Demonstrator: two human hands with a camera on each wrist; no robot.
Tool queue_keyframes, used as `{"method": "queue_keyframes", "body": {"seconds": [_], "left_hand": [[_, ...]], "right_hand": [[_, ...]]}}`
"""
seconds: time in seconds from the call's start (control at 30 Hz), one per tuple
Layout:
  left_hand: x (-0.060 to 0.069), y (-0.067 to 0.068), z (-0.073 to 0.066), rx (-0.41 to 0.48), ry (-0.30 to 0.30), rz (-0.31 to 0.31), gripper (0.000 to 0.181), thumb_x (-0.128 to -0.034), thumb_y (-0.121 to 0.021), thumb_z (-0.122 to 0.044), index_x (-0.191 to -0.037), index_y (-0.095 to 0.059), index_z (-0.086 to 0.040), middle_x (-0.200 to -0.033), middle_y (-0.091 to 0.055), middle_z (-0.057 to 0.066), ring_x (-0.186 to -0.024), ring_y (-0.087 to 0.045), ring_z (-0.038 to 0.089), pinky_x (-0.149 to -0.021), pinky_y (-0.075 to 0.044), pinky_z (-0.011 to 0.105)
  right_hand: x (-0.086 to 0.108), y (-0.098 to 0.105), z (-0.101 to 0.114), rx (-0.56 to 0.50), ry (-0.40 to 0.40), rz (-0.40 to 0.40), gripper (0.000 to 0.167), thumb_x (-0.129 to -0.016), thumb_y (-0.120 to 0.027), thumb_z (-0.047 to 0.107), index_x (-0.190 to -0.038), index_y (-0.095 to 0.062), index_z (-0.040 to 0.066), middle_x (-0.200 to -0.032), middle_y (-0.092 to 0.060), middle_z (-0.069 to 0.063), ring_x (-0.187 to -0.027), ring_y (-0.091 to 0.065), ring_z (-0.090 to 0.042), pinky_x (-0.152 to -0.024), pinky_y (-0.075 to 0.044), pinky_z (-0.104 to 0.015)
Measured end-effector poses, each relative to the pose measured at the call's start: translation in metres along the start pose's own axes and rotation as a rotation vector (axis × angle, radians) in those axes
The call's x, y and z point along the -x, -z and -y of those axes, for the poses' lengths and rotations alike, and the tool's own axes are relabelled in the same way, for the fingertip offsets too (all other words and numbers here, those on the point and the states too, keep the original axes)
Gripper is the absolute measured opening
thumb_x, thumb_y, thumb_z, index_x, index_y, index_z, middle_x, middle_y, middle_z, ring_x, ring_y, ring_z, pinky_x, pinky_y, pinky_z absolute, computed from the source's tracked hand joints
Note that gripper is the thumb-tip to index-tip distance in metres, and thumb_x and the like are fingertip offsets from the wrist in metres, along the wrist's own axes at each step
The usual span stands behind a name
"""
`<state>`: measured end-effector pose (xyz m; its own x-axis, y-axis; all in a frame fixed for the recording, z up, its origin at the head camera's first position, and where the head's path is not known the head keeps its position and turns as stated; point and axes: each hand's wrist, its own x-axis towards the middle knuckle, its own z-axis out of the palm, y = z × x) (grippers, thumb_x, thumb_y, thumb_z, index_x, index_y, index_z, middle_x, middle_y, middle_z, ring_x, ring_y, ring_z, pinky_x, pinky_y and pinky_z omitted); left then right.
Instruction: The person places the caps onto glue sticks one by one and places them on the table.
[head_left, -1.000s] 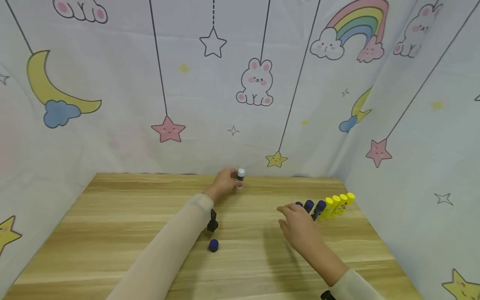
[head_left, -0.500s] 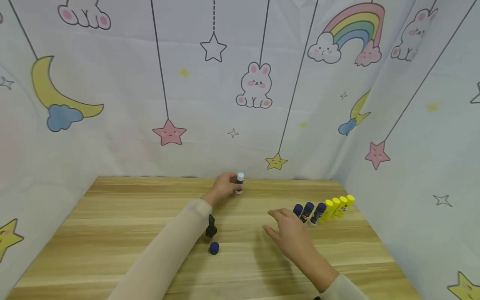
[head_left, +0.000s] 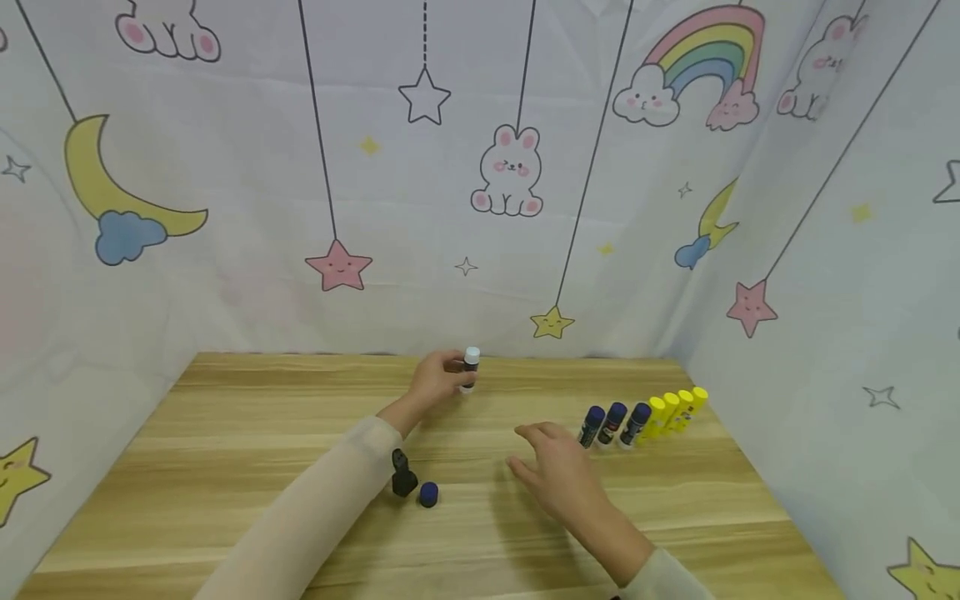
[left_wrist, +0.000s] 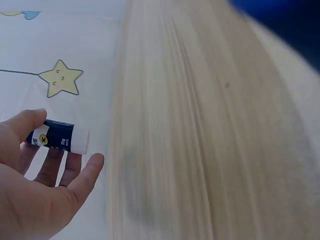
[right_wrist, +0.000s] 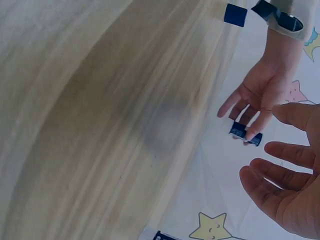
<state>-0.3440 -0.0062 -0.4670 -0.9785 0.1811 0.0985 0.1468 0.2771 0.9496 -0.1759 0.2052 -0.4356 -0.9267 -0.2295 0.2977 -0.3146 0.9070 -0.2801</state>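
Note:
My left hand holds a glue stick upright at the back of the table, gripping its dark body between thumb and fingers. The white end points up. In the left wrist view the glue stick shows a navy label with white print. My right hand hovers over the middle of the table, fingers loosely bent and apart, holding nothing. Just beyond it stand three glue sticks with dark blue caps. A loose dark blue cap sits on the table near my left forearm.
Several yellow glue sticks stand in a row at the right, beside the blue-capped ones. White cloth with cartoon prints hangs behind and at the sides of the wooden table. A black wrist device is by my left cuff.
My left hand has shifted slightly left, carrying the glue stick. My right hand has drawn left, away from the blue-capped glue sticks, leaving all three in plain sight.

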Motion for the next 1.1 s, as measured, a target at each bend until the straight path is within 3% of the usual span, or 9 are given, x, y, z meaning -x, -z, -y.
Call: {"method": "queue_keyframes", "body": {"seconds": [0.13, 0.6, 0.9, 1.0, 1.1], "left_hand": [[0.016, 0.009, -0.005, 0.097, 0.04, -0.009, 0.039, -0.0921, -0.076, -0.011, -0.13, -0.067, -0.007, -0.123, -0.067, 0.016, -0.106, -0.068, 0.029, -0.078, -0.061, 0.036], [0.059, 0.037, -0.02, 0.118, 0.088, -0.07, 0.044, -0.0903, -0.077, -0.01, -0.132, -0.065, -0.007, -0.124, -0.065, 0.015, -0.113, -0.064, 0.03, -0.089, -0.059, 0.039], [0.09, 0.049, -0.013, 0.193, 0.134, -0.091, 0.044, -0.0902, -0.078, -0.008, -0.132, -0.065, -0.003, -0.127, -0.064, 0.019, -0.116, -0.063, 0.032, -0.097, -0.056, 0.043], [0.099, 0.051, -0.011, 0.174, 0.139, -0.108, 0.043, -0.0898, -0.078, -0.007, -0.131, -0.065, -0.002, -0.126, -0.064, 0.019, -0.116, -0.063, 0.032, -0.095, -0.057, 0.04], [0.108, 0.052, -0.008, 0.099, 0.134, -0.137, 0.041, -0.088, -0.08, -0.008, -0.127, -0.068, -0.002, -0.122, -0.068, 0.017, -0.113, -0.065, 0.031, -0.089, -0.059, 0.035]], "right_hand": [[-0.001, -0.009, 0.004, -0.027, 0.002, 0.019, 0.042, -0.09, -0.079, 0.034, -0.123, -0.071, 0.01, -0.122, -0.069, -0.011, -0.11, -0.067, -0.032, -0.091, -0.057, -0.047], [-0.008, -0.027, 0.02, -0.089, -0.008, 0.06, 0.043, -0.09, -0.077, 0.034, -0.125, -0.07, 0.011, -0.122, -0.068, -0.01, -0.111, -0.067, -0.03, -0.093, -0.056, -0.046], [-0.007, -0.033, 0.026, -0.129, -0.004, 0.071, 0.046, -0.091, -0.076, 0.036, -0.129, -0.068, 0.011, -0.126, -0.067, -0.01, -0.114, -0.065, -0.031, -0.096, -0.055, -0.047], [-0.007, -0.034, 0.029, -0.141, -0.003, 0.077, 0.046, -0.091, -0.076, 0.036, -0.129, -0.068, 0.012, -0.126, -0.067, -0.01, -0.115, -0.065, -0.031, -0.097, -0.054, -0.047], [-0.007, -0.036, 0.032, -0.153, 0.0, 0.085, 0.046, -0.091, -0.076, 0.037, -0.129, -0.068, 0.011, -0.127, -0.066, -0.01, -0.116, -0.064, -0.031, -0.098, -0.054, -0.047]]}}
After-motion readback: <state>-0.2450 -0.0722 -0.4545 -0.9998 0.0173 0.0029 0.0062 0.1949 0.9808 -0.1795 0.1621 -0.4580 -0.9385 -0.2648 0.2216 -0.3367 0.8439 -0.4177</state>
